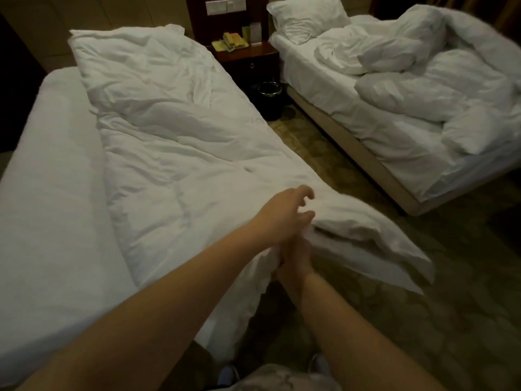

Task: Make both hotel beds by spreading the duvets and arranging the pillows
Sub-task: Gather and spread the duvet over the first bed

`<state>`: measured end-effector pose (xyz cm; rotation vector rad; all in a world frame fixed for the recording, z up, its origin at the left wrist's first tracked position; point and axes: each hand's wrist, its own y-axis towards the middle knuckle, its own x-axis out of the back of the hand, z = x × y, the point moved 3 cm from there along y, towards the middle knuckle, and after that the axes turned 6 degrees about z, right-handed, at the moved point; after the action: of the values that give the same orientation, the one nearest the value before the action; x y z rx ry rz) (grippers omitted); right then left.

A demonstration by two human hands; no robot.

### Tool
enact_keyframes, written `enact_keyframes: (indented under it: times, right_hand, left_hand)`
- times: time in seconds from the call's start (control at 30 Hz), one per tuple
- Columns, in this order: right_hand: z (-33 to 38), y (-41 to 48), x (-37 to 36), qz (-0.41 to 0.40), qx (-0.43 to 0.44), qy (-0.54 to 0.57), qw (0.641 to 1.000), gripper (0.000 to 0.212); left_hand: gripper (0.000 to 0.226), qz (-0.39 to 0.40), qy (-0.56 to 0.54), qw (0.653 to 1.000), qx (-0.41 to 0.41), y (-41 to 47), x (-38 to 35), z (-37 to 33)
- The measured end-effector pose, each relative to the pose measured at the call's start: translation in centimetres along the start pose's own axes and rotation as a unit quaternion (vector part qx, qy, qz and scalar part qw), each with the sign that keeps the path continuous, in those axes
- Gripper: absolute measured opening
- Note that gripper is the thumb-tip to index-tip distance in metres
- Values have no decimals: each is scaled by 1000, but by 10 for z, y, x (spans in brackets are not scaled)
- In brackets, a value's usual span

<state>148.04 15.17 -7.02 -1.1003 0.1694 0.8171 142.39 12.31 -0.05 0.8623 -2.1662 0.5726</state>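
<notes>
R hand (294, 259) grips duvet (174, 170) at the bed's foot edge; L hand (284, 214) hovers over it, fingers loose, empty. Best: grab the hanging corner w/ L, pull square over bare mattress (50, 193).

A person's two bare forearms (158, 311) end in a bare left hand (284, 218) and right hand (293, 259), with a pale, faintly mottled garment (282, 380) and the toes of two light-coloured shoes (229, 373) visible beneath them.
</notes>
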Motion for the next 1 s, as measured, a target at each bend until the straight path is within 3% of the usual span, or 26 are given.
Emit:
enact_keyframes:
  times: [0.1,0.2,0.3,0.37,0.47,0.53,0.63,0.73,0.8,0.87,1.0]
  right_hand:
    - [-4,-4,-8,8,12,134,991,65]
    - [-11,-9,-21,19,22,193,981,60]
    - [-20,-19,-37,30,36,212,976,55]
    - [-24,-32,-48,36,37,220,974,53]
    - [-28,-46,-58,39,31,220,974,53]
    - [-26,-52,-56,30,32,229,972,59]
    - [-19,-58,-56,14,43,253,966,61]
    - [-24,-60,-72,40,50,283,957,50]
    - [-34,-61,-84,54,54,290,954,40]
    - [-45,-62,-91,58,58,279,957,28]
    - [-62,-59,-80,90,113,229,963,24]
  left_hand:
    - [52,-79,42,996,31,-61,-2,63]
    - [78,-83,47,994,61,-114,-29,106]
    - [89,-82,88,988,97,-131,-42,123]
    - [82,-98,66,985,126,-130,-37,138]
    - [43,-122,-18,986,117,-121,-19,157]
    - [23,-141,-7,986,89,-117,1,162]
    - [26,-153,51,985,62,-120,34,167]
    - [42,-152,91,977,120,-139,36,185]
    - [51,-99,35,976,192,-157,10,201]
    - [46,-41,-31,965,256,-174,-17,214]
    - [34,-72,-109,948,290,-191,-3,220]
